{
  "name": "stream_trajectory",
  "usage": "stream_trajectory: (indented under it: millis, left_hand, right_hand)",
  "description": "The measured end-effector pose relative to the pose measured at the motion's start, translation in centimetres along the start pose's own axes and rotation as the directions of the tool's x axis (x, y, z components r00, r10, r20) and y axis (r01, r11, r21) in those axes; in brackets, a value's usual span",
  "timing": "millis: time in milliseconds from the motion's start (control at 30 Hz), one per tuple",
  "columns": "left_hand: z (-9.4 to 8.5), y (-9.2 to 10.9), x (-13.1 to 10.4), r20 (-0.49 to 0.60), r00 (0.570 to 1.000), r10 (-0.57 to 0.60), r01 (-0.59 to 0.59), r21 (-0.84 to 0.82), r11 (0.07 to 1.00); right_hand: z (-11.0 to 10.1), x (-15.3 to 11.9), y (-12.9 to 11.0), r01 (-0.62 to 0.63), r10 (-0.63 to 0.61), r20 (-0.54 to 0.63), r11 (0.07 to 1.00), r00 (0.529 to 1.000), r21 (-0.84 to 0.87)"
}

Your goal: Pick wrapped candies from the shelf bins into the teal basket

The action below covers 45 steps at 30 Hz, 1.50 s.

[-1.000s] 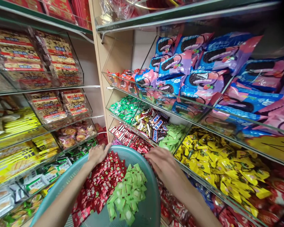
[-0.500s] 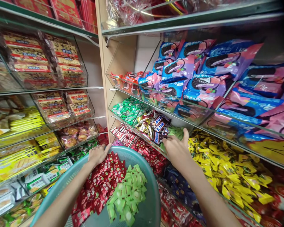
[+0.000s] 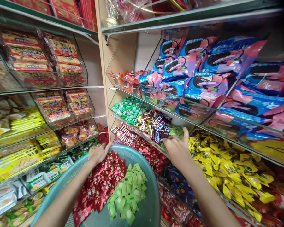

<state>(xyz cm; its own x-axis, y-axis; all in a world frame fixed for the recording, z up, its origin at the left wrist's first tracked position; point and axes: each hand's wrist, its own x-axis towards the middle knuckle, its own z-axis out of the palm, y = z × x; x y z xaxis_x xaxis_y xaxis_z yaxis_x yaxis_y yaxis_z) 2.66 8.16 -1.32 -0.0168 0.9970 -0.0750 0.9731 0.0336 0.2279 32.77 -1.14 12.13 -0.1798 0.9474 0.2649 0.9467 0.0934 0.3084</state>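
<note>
A teal plastic basket (image 3: 144, 157) holds red-wrapped candies (image 3: 104, 186) on its left and light green-wrapped candies (image 3: 127, 192) on its right. My left hand (image 3: 98, 154) is closed over the basket's far rim, thumb stretched along the edge. On the shelf to the right, my right hand (image 3: 177, 149) reaches over the clear front panel into a compartment of green-wrapped candies (image 3: 176, 130). Its outer fingers are spread apart; the middle ones are partly hidden among the candies. Snickers bars (image 3: 159, 126) lie just left of that hand.
Yellow-wrapped candies (image 3: 227, 167) fill the compartment right of my right hand. Blue cookie packs (image 3: 180, 66) crowd the glass shelf above. Shiny green candies (image 3: 126, 108) lie farther back. Left shelves carry wrapped cakes (image 3: 66, 60) and yellow packs (image 3: 16, 157). A wooden upright (image 3: 103, 63) divides the shelving.
Both hands and the basket stay almost where they were. Only a very slight shift of the view shows.
</note>
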Motion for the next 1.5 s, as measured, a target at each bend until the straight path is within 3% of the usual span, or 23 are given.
stream_trajectory:
  millis: [300, 500, 567, 667, 733, 800, 933, 1067, 1167, 1300, 1367, 1433, 1500]
  left_hand:
    - [0.1, -0.6, 0.0, 0.005, 1.000, -0.004, 0.004, -0.003, 1.000]
    - [0.2, -0.7, 0.2, 0.006, 1.000, -0.002, 0.002, -0.004, 1.000]
    - [0.2, -0.5, 0.2, 0.004, 1.000, -0.008, 0.007, 0.005, 1.000]
    - [0.2, -0.3, 0.3, -0.002, 1.000, -0.012, 0.012, 0.012, 1.000]
    - [0.3, -0.1, 0.4, -0.003, 1.000, -0.008, 0.008, 0.007, 1.000]
    - [0.4, 0.0, 0.4, -0.002, 1.000, -0.005, 0.005, 0.002, 1.000]
    - [0.5, 0.1, 0.4, -0.006, 1.000, 0.000, 0.000, -0.008, 1.000]
    - [0.6, 0.0, 0.4, -0.002, 1.000, -0.005, 0.005, -0.007, 1.000]
    - [0.6, -0.2, 0.4, 0.004, 1.000, -0.005, 0.005, -0.007, 1.000]
    - [0.4, -0.1, 0.3, 0.010, 1.000, 0.001, -0.001, -0.003, 1.000]
    - [0.3, 0.1, 0.2, 0.007, 1.000, 0.005, -0.005, -0.003, 1.000]
    - [0.2, 0.3, 0.1, 0.004, 1.000, 0.011, -0.011, 0.001, 1.000]
    - [0.2, 0.4, 0.0, 0.004, 1.000, 0.019, -0.019, 0.005, 1.000]
  right_hand:
    - [0.6, -0.3, 0.5, 0.037, -0.035, -0.084, 0.999, 0.996, 0.030]
    - [-2.6, -2.0, 1.1, 0.074, -0.030, -0.167, 0.961, 0.986, 0.266]
    - [-4.0, -2.9, 0.4, 0.114, -0.039, -0.184, 0.901, 0.982, 0.418]
    - [-4.3, -4.2, -2.1, 0.141, -0.090, -0.111, 0.715, 0.990, 0.685]
    - [-2.9, -4.6, -4.4, 0.118, -0.147, -0.038, 0.584, 0.988, 0.803]
    - [-0.5, -4.7, -6.6, 0.108, -0.192, -0.003, 0.538, 0.981, 0.836]
    - [4.4, -4.2, -9.6, 0.085, -0.210, 0.052, 0.592, 0.976, 0.801]
    - [5.9, -4.1, -10.4, 0.080, -0.205, 0.071, 0.643, 0.976, 0.761]
    - [4.1, -4.3, -9.1, 0.107, -0.177, 0.016, 0.665, 0.984, 0.739]
    - [-0.4, -3.6, -4.7, 0.159, -0.121, -0.103, 0.727, 0.987, 0.668]
    - [-2.0, -2.6, -2.1, 0.163, -0.090, -0.162, 0.836, 0.983, 0.523]
    - [-2.6, -1.3, -0.1, 0.093, -0.051, -0.140, 0.945, 0.989, 0.315]
    - [-2.5, -0.1, 1.0, 0.047, -0.034, -0.083, 0.986, 0.996, 0.161]
